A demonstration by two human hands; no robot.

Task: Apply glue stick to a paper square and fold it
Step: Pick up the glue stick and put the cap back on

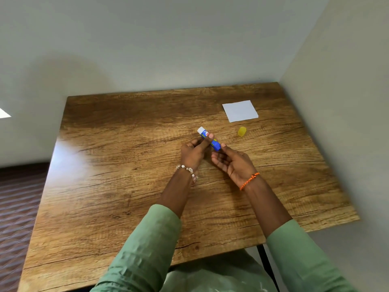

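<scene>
A blue glue stick point(215, 144) with its white glue end point(201, 130) bare points up and to the left, held above the middle of the wooden table point(126, 165). My left hand point(194, 152) grips its barrel with thumb and fingers. My right hand point(231, 163) pinches the blue bottom end with its fingertips. The yellow cap point(242, 131) lies on the table to the right of the stick. A white paper square point(240, 111) lies flat further back on the right.
Walls stand close behind the table and along its right side. The table's left edge drops to a dark patterned floor point(19, 207). A black table leg point(268, 268) shows below the front edge at the right.
</scene>
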